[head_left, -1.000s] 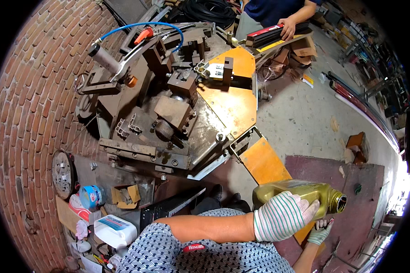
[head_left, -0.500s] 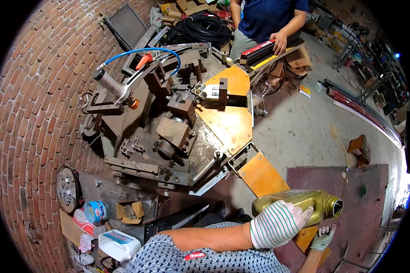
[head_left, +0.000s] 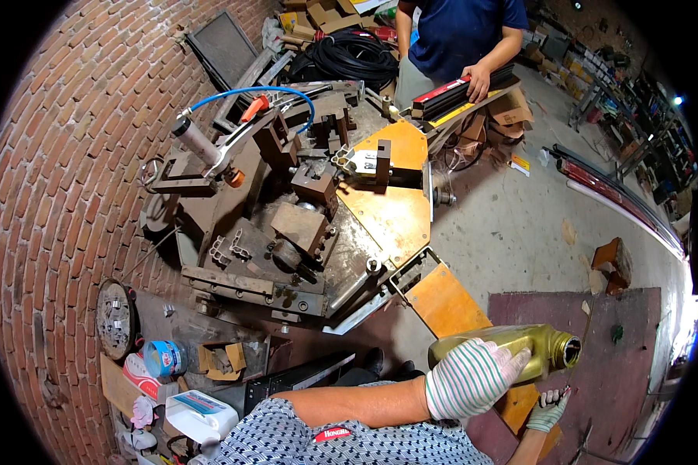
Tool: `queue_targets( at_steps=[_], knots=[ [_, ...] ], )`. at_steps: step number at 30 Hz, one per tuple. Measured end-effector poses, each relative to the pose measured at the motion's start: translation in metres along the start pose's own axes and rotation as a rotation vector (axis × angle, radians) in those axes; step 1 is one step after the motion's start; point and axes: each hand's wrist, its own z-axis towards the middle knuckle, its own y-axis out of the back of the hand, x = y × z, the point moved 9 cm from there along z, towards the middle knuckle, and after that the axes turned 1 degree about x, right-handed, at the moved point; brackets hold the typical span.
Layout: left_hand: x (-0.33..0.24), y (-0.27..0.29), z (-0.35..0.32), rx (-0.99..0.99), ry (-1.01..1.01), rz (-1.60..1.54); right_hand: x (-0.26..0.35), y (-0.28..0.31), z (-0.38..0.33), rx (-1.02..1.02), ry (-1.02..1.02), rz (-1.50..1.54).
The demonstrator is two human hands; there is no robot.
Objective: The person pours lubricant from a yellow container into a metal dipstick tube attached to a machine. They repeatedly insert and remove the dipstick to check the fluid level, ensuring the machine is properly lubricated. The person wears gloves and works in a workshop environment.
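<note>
Gold-coloured jug (head_left: 512, 346) lies on its side in the air, low at the right of the view, above the dark red mat (head_left: 636, 341) on the concrete floor (head_left: 512, 225), its open neck pointing right. The left hand (head_left: 471, 378), in a green-and-white striped glove, is wrapped over the jug's body from above, fingers closed on it. The right hand (head_left: 548, 408), gloved the same way, sits just under the neck end; whether it grips the jug or some small thing of its own cannot be told.

Judging by its shape, the jug is a rigid plastic oil container: stiff walls, likely smooth and perhaps oily, so it may slide in a cloth glove. With the cap off, any contents would shift toward the mouth when it tips. The broad body gives the surest hold, with a second support near the neck.

Beyond the orange plate (head_left: 392, 209), the metal machine (head_left: 287, 225) stands by the brick wall (head_left: 70, 194). Another person (head_left: 461, 31) in a blue shirt rests a hand (head_left: 477, 81) on long bars (head_left: 457, 91).
</note>
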Motion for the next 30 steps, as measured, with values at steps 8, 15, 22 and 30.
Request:
queue_targets(
  at_steps=[8, 15, 22, 30],
  knots=[
    [-0.001, -0.003, 0.0, 0.029, 0.011, 0.037, -0.002, -0.003, -0.005, 0.008, 0.046, -0.024],
    [0.0, -0.001, 0.001, 0.037, 0.019, 0.0, -0.001, -0.007, -0.006, 0.11, 0.036, -0.041],
    [-0.002, 0.003, 0.001, 0.003, 0.01, 0.001, -0.005, -0.023, -0.02, 0.027, 0.063, -0.057],
    [-0.002, 0.001, -0.001, 0.019, 0.018, 0.009, -0.008, -0.016, -0.014, 0.005, 0.039, -0.025]
  ],
)
